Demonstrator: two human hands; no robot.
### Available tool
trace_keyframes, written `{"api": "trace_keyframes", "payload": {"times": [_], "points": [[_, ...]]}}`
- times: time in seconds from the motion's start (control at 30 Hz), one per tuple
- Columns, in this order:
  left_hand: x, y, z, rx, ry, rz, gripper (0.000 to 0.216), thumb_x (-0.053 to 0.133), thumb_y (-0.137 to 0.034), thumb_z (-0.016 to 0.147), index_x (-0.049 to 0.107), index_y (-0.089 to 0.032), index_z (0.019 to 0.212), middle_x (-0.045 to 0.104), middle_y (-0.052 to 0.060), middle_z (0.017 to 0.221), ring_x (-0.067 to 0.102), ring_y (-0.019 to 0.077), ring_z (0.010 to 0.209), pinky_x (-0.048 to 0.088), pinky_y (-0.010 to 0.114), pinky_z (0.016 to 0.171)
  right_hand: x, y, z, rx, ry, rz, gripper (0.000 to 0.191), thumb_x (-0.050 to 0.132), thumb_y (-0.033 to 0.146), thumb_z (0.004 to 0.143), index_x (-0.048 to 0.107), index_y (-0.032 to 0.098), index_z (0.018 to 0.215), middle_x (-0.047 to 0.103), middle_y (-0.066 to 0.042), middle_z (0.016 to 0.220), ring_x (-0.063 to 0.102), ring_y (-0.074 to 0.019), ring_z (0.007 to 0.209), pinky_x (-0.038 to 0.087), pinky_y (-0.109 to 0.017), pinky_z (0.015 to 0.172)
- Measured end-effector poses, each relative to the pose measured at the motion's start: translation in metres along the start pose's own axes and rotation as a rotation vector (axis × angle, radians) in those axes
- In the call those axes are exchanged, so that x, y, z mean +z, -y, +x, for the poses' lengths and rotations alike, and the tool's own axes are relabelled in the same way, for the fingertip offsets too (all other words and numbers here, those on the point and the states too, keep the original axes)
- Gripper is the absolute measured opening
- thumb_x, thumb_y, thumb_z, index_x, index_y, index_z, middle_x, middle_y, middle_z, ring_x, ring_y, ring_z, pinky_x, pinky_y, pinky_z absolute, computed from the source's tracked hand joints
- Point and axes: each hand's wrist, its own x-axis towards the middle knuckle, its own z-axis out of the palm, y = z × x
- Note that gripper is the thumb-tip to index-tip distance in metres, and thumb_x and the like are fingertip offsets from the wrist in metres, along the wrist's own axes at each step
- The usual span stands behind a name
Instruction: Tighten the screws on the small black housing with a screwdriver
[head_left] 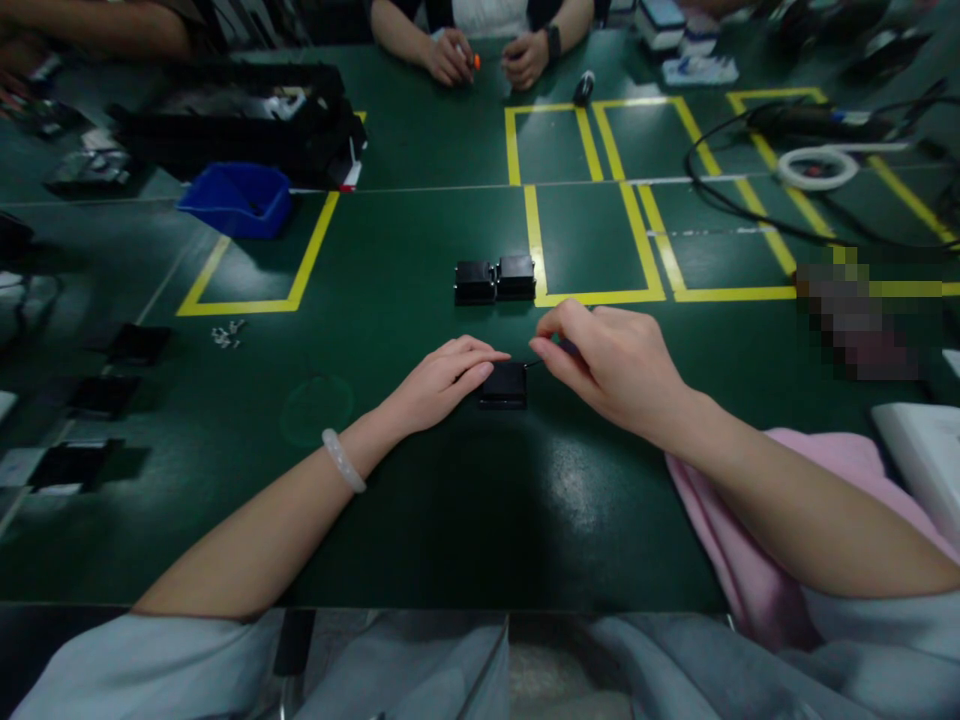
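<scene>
A small black box lies on the green table in front of me. My left hand has its thumb and index finger against the box's left and far edges, gripping it at that corner. On the other side, my right hand is closed in a pinch. From its fingers a thin dark rod reaches the box's far right corner; most of it is hidden, so its kind cannot be made out. Two similar black boxes stand side by side just beyond my hands.
Small metal pieces lie at left, near a blue bin and flat black parts. A pink cloth lies under my right forearm. Across the table are a co-worker's hands; cables run at right.
</scene>
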Motion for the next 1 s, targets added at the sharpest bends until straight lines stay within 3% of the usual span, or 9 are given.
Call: {"api": "trace_keyframes", "payload": {"times": [0.2, 0.37, 0.53, 0.73, 0.87, 1.0], "points": [[0.0011, 0.001, 0.0006, 0.019, -0.008, 0.001, 0.04, 0.035, -0.035, 0.104, 0.061, -0.018, 0.128, 0.061, 0.008, 0.121, 0.056, 0.0206, 0.115, 0.042, 0.036, 0.102, 0.0014, 0.0007, -0.0007, 0.059, -0.022, 0.052, 0.022, 0.04, 0.023, 0.095, 0.055, 0.016, 0.11, 0.068, -0.002, 0.076, 0.065, -0.0167, 0.064, 0.039, -0.027, 0.06], [0.0009, 0.0004, 0.0013, 0.009, -0.003, 0.001, 0.04, 0.035, -0.035, 0.104, 0.062, -0.019, 0.129, 0.06, 0.007, 0.121, 0.057, 0.0207, 0.114, 0.043, 0.036, 0.101, 0.0001, 0.0006, -0.0008, 0.047, 0.024, 0.038, 0.023, 0.038, 0.032, 0.098, 0.056, 0.017, 0.098, 0.068, -0.003, 0.076, 0.064, -0.0169, 0.064, 0.039, -0.028, 0.061], [0.0007, -0.0003, 0.0013, 0.01, -0.003, -0.003, 0.04, 0.035, -0.034, 0.104, 0.061, -0.017, 0.129, 0.06, 0.008, 0.121, 0.056, 0.0209, 0.115, 0.042, 0.036, 0.101, 0.0, 0.0004, 0.0003, 0.071, 0.002, 0.077, 0.022, 0.039, 0.023, 0.095, 0.055, 0.016, 0.109, 0.067, -0.001, 0.074, 0.063, -0.0148, 0.062, 0.039, -0.026, 0.061], [0.0, -0.0003, 0.0007, 0.005, 0.003, 0.007, 0.04, 0.034, -0.036, 0.104, 0.061, -0.02, 0.129, 0.06, 0.007, 0.121, 0.056, 0.0206, 0.115, 0.043, 0.036, 0.101, -0.001, 0.0005, 0.0004, 0.049, 0.021, 0.042, 0.022, 0.041, 0.031, 0.097, 0.057, 0.017, 0.096, 0.067, -0.002, 0.074, 0.062, -0.0153, 0.063, 0.038, -0.027, 0.06], [0.0003, 0.0009, 0.0004, 0.014, -0.004, 0.002, 0.04, 0.034, -0.036, 0.104, 0.061, -0.021, 0.13, 0.06, 0.007, 0.122, 0.056, 0.021, 0.116, 0.043, 0.036, 0.102, -0.0017, 0.0012, 0.0004, 0.07, 0.007, 0.077, 0.022, 0.04, 0.023, 0.095, 0.055, 0.015, 0.108, 0.065, -0.001, 0.072, 0.061, -0.0144, 0.061, 0.038, -0.026, 0.061], [0.0006, 0.0007, 0.0003, 0.004, 0.0, 0.01, 0.04, 0.035, -0.037, 0.104, 0.061, -0.021, 0.129, 0.06, 0.006, 0.121, 0.056, 0.0206, 0.115, 0.043, 0.035, 0.101, -0.0013, 0.0006, 0.0002, 0.043, 0.03, 0.055, 0.025, 0.038, 0.033, 0.098, 0.057, 0.016, 0.099, 0.067, -0.003, 0.074, 0.063, -0.0163, 0.064, 0.038, -0.027, 0.061]]}}
